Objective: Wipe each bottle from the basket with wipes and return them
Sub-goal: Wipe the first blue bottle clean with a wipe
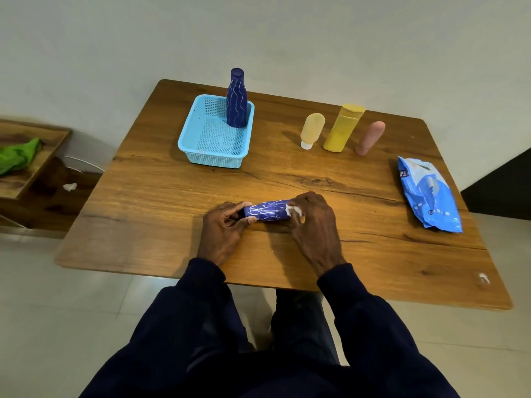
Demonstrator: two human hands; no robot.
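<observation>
A blue patterned bottle [265, 214] lies sideways just above the wooden table [161, 196], near its front edge. My left hand [224, 228] grips its neck end. My right hand [311, 218] curls over the other end and presses a white wipe [292, 209] against it. A second blue patterned bottle [237, 99] stands upright in the far right corner of the light blue basket [198, 142]. Three more bottles stand in a row to the right: a pale orange one [312, 129], a yellow one [343, 129] and a pink one [369, 137].
A blue pack of wipes [428, 193] lies at the table's right edge. A crumpled white scrap [484, 278] sits near the front right corner. To the left is a low wooden stand with a green cloth [18, 155] and a used wipe [69, 186] below it.
</observation>
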